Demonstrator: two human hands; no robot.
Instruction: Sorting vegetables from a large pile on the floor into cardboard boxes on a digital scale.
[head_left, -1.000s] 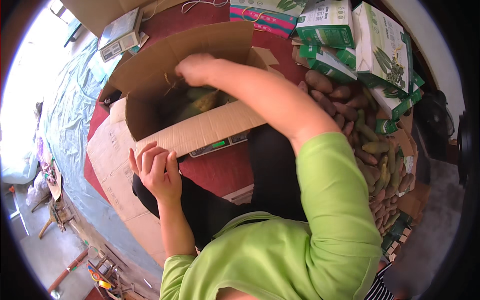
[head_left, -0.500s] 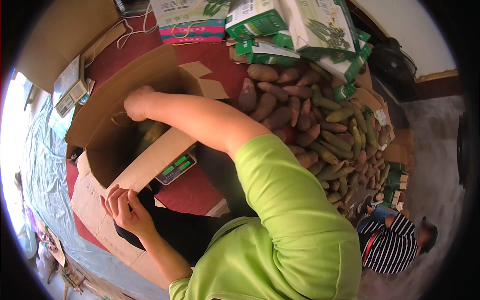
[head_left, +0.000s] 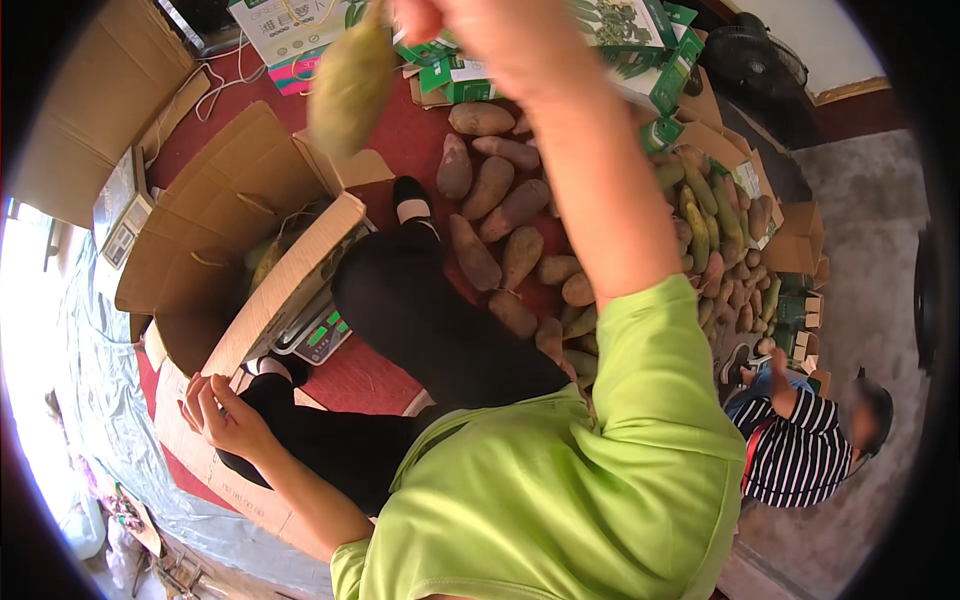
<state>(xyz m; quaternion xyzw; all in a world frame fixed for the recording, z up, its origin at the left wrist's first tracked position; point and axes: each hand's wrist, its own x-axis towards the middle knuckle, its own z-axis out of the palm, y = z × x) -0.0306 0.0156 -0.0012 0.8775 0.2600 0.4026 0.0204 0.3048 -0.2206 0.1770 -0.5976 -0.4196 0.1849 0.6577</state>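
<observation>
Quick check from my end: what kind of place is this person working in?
Probably an informal produce packing spot on a floor: a heap of sweet potatoes on red matting, an open cardboard box on a weighing scale, and stacked green-and-white cartons behind.

An open cardboard box [head_left: 250,240] is sitting at the left of the frame, resting on a scale [head_left: 318,335]. A heap of sweet potatoes [head_left: 520,240] is lying to its right, at centre. Printed cartons [head_left: 640,40] are standing along the top edge. Another person [head_left: 800,440] is crouching at lower right.
</observation>
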